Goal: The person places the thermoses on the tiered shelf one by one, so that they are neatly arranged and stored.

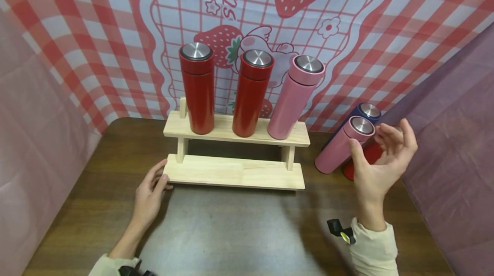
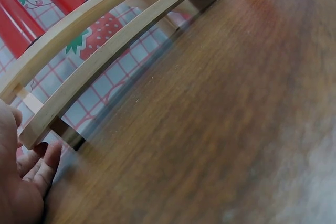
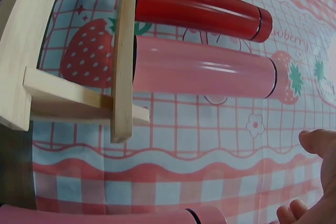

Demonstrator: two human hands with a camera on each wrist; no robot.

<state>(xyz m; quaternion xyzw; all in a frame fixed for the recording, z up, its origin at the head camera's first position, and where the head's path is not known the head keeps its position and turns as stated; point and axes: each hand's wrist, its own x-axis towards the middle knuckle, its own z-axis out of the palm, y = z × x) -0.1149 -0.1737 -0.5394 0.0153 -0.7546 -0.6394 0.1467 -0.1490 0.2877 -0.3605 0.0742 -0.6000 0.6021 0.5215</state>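
A two-tier wooden rack [image 1: 235,172] stands on the table. My left hand [image 1: 149,192] grips the left end of its lower shelf, thumb at the top edge and fingers curled by the end, as the left wrist view also shows. On the upper shelf stand a left red thermos [image 1: 198,95], a middle red thermos [image 1: 251,100] and a pink thermos [image 1: 291,100], all upright with steel-topped lids. My right hand [image 1: 380,168] is raised, fingers spread, close to a second pink thermos [image 1: 335,151] on the table; its thumb overlaps that lid in the head view.
Behind the second pink thermos stands a blue thermos [image 1: 366,110]. Another red thermos [image 1: 372,152] is partly hidden by my right hand. A strawberry-print checked cloth [image 1: 328,44] hangs behind the rack, and pink cloths [image 1: 455,147] hang at both sides.
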